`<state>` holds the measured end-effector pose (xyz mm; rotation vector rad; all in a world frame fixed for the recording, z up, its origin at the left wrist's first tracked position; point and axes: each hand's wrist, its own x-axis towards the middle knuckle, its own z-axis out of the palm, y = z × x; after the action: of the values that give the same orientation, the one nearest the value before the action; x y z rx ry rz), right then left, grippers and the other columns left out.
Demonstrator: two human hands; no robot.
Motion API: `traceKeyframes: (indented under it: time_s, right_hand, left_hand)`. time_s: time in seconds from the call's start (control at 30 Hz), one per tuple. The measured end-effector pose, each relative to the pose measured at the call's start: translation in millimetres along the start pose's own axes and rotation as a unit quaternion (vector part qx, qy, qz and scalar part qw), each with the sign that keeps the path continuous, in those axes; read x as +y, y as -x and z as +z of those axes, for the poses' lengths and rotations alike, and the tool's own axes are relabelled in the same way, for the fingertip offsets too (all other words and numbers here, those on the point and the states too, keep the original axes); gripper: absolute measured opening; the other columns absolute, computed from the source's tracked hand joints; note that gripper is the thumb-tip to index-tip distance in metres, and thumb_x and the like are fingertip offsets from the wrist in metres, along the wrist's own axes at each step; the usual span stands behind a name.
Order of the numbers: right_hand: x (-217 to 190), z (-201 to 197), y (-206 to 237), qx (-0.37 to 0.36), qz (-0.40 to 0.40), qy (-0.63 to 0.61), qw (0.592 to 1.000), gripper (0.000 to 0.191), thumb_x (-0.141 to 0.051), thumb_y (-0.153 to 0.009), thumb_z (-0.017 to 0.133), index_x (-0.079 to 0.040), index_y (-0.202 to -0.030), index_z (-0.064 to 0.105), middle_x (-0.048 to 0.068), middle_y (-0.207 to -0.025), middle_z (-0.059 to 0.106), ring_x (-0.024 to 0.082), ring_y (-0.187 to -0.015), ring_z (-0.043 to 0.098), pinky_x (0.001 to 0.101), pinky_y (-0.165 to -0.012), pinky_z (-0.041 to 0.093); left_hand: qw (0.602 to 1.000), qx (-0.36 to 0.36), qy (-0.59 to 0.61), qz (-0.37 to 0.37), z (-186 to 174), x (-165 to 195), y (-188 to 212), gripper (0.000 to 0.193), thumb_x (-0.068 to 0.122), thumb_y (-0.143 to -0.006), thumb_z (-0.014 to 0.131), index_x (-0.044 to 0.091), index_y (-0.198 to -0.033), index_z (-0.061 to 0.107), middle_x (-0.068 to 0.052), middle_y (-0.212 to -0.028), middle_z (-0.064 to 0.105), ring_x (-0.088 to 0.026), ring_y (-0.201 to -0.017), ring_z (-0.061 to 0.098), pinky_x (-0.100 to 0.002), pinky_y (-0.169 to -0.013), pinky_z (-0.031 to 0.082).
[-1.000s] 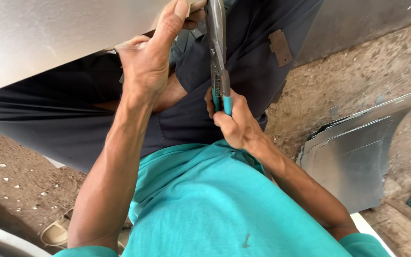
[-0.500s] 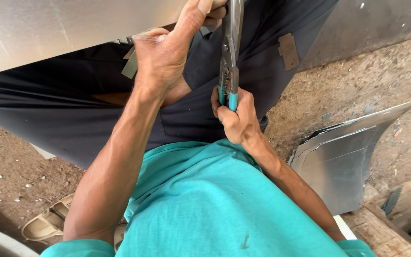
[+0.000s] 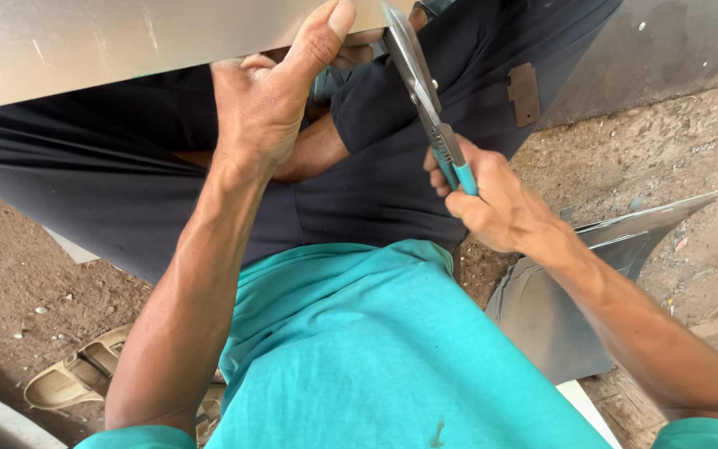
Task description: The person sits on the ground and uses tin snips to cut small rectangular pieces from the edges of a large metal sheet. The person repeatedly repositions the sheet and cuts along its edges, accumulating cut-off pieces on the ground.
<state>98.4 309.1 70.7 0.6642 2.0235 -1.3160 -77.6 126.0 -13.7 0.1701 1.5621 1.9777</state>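
A shiny metal sheet [image 3: 85, 41] fills the upper left of the head view. My left hand [image 3: 272, 104] grips its lower edge, thumb pressed up against the face of the sheet. My right hand [image 3: 492, 199] is closed around the teal handles of a pair of tin snips [image 3: 425, 100]. The snips' steel blades point up and meet the sheet's edge just right of my left thumb. Behind both hands are my dark trousers [image 3: 392, 150], and my teal shirt [image 3: 359, 349] fills the bottom.
Another curved piece of sheet metal [image 3: 575, 291] lies on the dirt ground at the right. A tan sandal [image 3: 76, 374] sits at the lower left. A grey wall [image 3: 691, 41] rises at the upper right.
The view has swung, so the hands and snips sit further right. The snips now lean diagonally instead of standing upright, with the blades still at the sheet's edge.
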Motion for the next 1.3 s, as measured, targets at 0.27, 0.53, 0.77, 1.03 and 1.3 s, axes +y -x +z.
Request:
traceKeyframes:
  time_s: [0.27, 0.53, 0.77, 1.03, 1.3]
  right_hand:
    - [-0.1, -21.6, -13.3, 0.003, 0.02, 0.087, 0.996, 0.03, -0.01, -0.075, 0.05, 0.002, -0.101, 0.061, 0.011, -0.08, 0.064, 0.021, -0.069, 0.061, 0.0363, -0.063, 0.052]
    - [-6.8, -21.6, -19.7, -0.011, 0.057, 0.022, 0.998, 0.031, -0.013, -0.076, 0.055, -0.003, -0.102, 0.066, 0.009, -0.084, 0.069, 0.02, -0.074, 0.065, 0.0368, -0.065, 0.054]
    - [-15.3, 71.0, -22.4, 0.06, -0.025, -0.252, 0.966, 0.043, -0.015, -0.071, 0.053, -0.002, -0.111, 0.052, 0.008, -0.093, 0.055, 0.017, -0.084, 0.054, 0.0336, -0.072, 0.05]
    - [-30.0, 97.5, -52.0, 0.176, -0.124, -0.277, 0.936, 0.011, -0.013, -0.079, 0.051, -0.004, -0.083, 0.055, 0.004, -0.062, 0.053, 0.013, -0.056, 0.049, 0.0314, -0.058, 0.041]
    - [-8.1, -11.4, -11.7, 0.074, 0.026, 0.006, 0.997, 0.039, -0.015, -0.072, 0.054, -0.003, -0.109, 0.058, 0.007, -0.082, 0.062, 0.017, -0.07, 0.058, 0.0341, -0.061, 0.049]
  left_hand:
    - [0.999, 0.025, -0.006, -0.028, -3.9, -10.2, -2.7, 0.024, 0.026, -0.098, 0.08, 0.002, -0.098, 0.077, -0.004, -0.078, 0.071, -0.009, -0.064, 0.065, -0.019, -0.052, 0.043]
    - [0.999, 0.042, -0.014, -0.021, -2.4, 0.7, -9.1, 0.021, 0.019, -0.1, 0.079, 0.0, -0.11, 0.077, -0.002, -0.088, 0.074, -0.004, -0.064, 0.059, -0.017, -0.049, 0.033]
    - [1.0, 0.004, -0.017, -0.007, 28.2, 8.9, -26.1, 0.022, 0.015, -0.101, 0.078, -0.001, -0.116, 0.077, -0.002, -0.096, 0.079, 0.0, -0.061, 0.055, -0.015, -0.045, 0.026]
    - [0.986, 0.05, -0.111, -0.116, 27.5, 6.6, -29.8, 0.034, 0.023, -0.1, 0.082, -0.01, -0.091, 0.078, -0.01, -0.068, 0.056, -0.01, -0.05, 0.042, -0.019, -0.044, 0.023]
    - [0.995, 0.03, 0.092, 0.013, -2.7, 7.6, -20.3, 0.035, 0.022, -0.1, 0.08, -0.005, -0.119, 0.071, -0.005, -0.11, 0.075, -0.017, -0.102, 0.073, -0.028, -0.095, 0.062]
